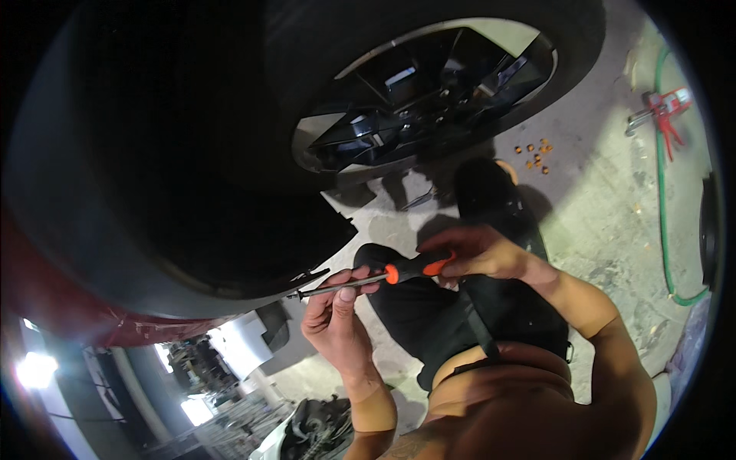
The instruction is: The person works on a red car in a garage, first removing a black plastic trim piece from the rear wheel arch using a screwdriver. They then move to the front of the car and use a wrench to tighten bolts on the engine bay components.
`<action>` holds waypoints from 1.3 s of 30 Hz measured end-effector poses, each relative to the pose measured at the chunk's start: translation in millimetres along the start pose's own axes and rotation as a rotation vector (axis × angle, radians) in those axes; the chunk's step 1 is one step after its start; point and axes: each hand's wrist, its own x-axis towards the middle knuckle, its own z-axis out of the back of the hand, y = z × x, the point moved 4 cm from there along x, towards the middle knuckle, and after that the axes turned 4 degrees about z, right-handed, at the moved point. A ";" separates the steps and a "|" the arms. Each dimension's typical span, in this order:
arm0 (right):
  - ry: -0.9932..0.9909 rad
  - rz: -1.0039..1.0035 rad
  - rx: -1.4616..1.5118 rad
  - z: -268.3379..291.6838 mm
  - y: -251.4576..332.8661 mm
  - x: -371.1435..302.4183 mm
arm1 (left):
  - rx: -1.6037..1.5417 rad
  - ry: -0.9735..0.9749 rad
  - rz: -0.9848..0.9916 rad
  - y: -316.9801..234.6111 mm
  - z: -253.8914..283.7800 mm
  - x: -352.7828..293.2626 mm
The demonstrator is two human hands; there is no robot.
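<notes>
In my right hand is the black and orange handle of a screwdriver, its fingers wrapped round the end. The thumb and fingers of my left hand pinch the metal shaft. The tool points left, and a small dark screw-like piece shows at its tip, beside the lower edge of a black wheel-arch liner. Just above the shaft, a thin dark tab sticks out from that edge. How the piece sits on the tip is too small to tell.
A car wheel fills the top, near red bodywork. Several small orange and black pieces and a dark hand tool lie on the concrete floor. At right are a red applicator gun and a green hose.
</notes>
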 end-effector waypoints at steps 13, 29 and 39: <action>0.119 0.204 0.161 23.8 6.9 70.5 | 1.121 -0.831 -0.883 -117.2 19.6 11.2; 0.215 0.233 0.127 -2.5 31.6 112.3 | 1.417 -0.862 -0.775 -144.5 15.7 39.1; 0.246 0.285 0.170 -15.0 22.8 118.1 | 1.586 -0.865 -0.853 -145.3 10.6 35.2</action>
